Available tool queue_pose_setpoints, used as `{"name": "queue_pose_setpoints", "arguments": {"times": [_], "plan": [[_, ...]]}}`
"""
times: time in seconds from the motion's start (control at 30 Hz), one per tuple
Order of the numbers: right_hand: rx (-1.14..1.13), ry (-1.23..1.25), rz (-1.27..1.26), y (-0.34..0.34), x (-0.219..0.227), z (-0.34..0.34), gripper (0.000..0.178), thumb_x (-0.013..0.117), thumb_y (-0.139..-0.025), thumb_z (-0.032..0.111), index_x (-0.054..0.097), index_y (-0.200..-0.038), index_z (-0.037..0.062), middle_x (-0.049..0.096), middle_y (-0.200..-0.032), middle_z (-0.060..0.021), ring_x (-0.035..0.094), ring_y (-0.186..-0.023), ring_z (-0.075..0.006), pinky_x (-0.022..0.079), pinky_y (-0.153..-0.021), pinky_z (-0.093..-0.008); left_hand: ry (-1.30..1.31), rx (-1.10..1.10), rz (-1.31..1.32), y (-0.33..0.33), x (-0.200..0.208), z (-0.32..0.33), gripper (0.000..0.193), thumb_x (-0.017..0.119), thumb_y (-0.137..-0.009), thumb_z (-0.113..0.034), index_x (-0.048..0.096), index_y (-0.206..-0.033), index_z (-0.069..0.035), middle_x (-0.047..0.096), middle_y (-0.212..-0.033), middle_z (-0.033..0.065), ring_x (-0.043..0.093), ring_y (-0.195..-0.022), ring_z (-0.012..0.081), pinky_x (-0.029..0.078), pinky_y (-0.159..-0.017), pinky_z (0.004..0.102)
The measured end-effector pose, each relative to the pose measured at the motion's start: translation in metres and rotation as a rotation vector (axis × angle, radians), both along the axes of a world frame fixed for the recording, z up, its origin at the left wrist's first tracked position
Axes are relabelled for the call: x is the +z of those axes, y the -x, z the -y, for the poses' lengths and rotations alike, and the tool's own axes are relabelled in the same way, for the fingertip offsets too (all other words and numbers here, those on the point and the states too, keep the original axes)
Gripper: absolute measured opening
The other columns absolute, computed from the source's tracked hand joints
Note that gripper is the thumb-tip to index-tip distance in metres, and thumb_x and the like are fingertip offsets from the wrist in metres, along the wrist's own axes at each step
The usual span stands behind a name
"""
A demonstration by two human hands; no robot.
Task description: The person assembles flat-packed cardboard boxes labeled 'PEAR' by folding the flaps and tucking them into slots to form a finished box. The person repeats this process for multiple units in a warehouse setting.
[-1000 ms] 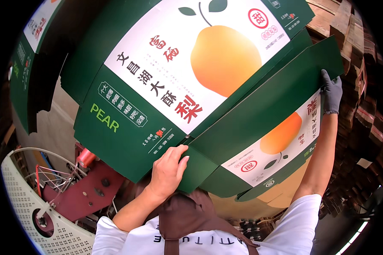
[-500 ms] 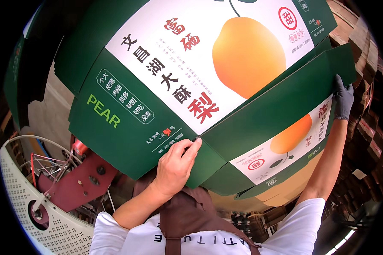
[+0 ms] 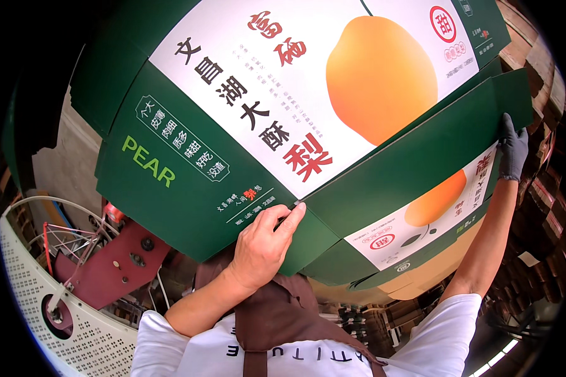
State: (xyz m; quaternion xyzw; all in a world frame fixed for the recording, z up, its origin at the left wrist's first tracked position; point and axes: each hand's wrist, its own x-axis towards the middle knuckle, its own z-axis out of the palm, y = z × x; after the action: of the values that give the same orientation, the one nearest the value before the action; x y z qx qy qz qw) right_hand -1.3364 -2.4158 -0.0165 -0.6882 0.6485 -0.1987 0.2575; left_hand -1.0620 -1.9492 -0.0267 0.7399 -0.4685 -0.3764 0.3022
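A large green carton (image 3: 361,201) with white panels and pictures of a yellow-orange pear fills the upper middle of the head view. It is partly folded, its near side panel angled down along a crease. My bare left hand (image 3: 264,242) pinches the carton at the crease's near left corner, thumb and index finger together. At the carton's right end, my right hand (image 3: 513,151), in a dark grey glove, is wrapped over the edge of the side panel. Its thumb and some fingertips are hidden behind the board.
On the lower left stands a pale perforated curved guard (image 3: 75,320), beside a maroon machine plate (image 3: 116,261) with bolts and a red knob. Plain brown cardboard (image 3: 421,270) lies below the carton. Stacks of brown board (image 3: 541,232) line the right.
The carton has shifted slightly right and appears a little larger. Both hands have moved slightly right with it, keeping their grips.
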Motion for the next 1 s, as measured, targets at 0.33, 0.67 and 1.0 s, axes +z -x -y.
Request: {"name": "queue_pose_setpoints", "arguments": {"times": [0.33, 0.67, 1.0], "plan": [[0.004, -0.044, -0.051, 0.005, -0.003, 0.006, 0.044, 0.074, -0.087, 0.031, 0.063, -0.119, 0.0026, 0.065, -0.097, 0.0020, 0.053, -0.072, -0.0040, 0.040, -0.062, -0.0196, 0.001, 0.006, -0.029, -0.001, -0.001, 0.000, 0.049, 0.069, -0.078, 0.006, 0.062, -0.125, -0.006, 0.056, -0.100, 0.0104, 0.060, -0.068, 0.0202, 0.053, -0.059, 0.0321], [-0.002, -0.083, -0.068, 0.012, -0.008, 0.013, 0.054, 0.077, -0.083, 0.036, 0.062, -0.122, 0.0013, 0.067, -0.098, 0.0005, 0.054, -0.071, -0.0052, 0.042, -0.059, -0.0210, -0.003, 0.010, -0.043, 0.000, -0.004, -0.002, 0.051, 0.069, -0.077, 0.007, 0.061, -0.126, -0.007, 0.055, -0.100, 0.0097, 0.061, -0.069, 0.0193, 0.053, -0.059, 0.0320], [0.012, -0.075, -0.084, -0.007, -0.005, -0.006, 0.045, 0.076, -0.084, 0.031, 0.062, -0.113, 0.0008, 0.065, -0.101, -0.0040, 0.058, -0.080, -0.0089, 0.047, -0.065, -0.0225, -0.035, 0.007, -0.052, 0.002, -0.002, -0.003, 0.045, 0.068, -0.079, 0.005, 0.063, -0.123, -0.005, 0.055, -0.098, 0.0108, 0.061, -0.073, 0.0237, 0.052, -0.062, 0.0335]]}}
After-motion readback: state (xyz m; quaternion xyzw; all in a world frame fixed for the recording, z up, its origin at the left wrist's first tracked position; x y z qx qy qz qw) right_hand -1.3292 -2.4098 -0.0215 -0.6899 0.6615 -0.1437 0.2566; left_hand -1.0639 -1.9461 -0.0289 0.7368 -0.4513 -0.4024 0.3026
